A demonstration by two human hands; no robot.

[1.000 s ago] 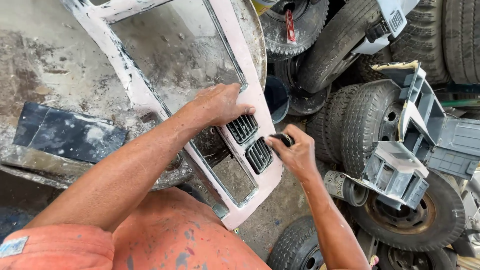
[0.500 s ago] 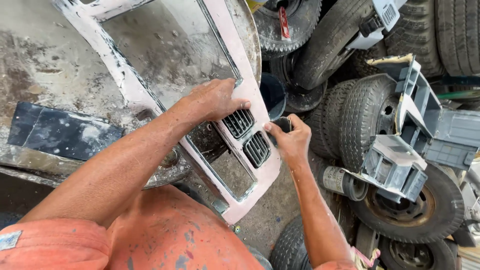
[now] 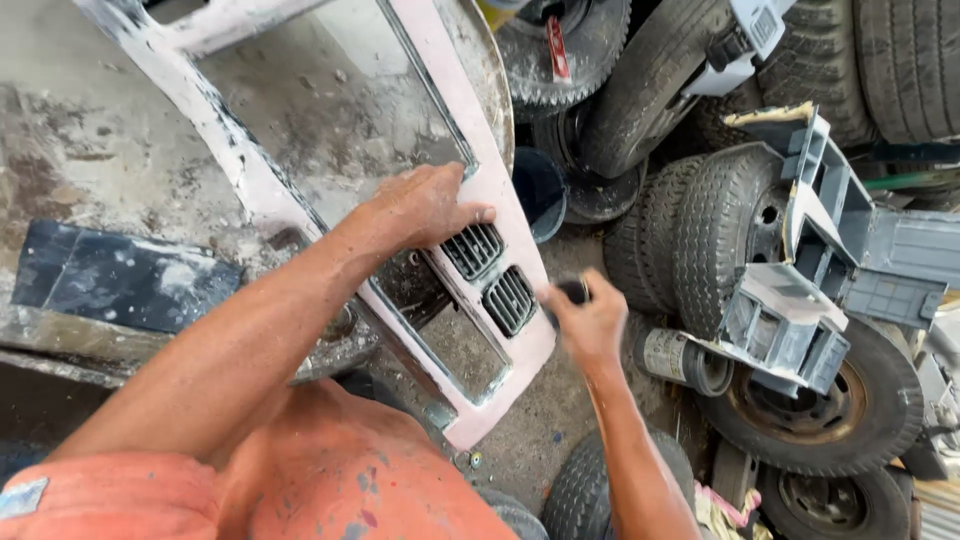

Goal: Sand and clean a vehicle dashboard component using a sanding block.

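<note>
Amid stacked tyres (image 3: 760,220): left hand (image 3: 425,205) pressed flat on pale pink vented dashboard panel (image 3: 500,200); right hand (image 3: 590,322) just beside, clenching perhaps a dark tool (image 3: 573,291).

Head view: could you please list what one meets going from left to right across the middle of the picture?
Dark flat panel → left hand → pink dashboard trim's air vents → right hand → cylindrical can → grey plastic housing
</note>
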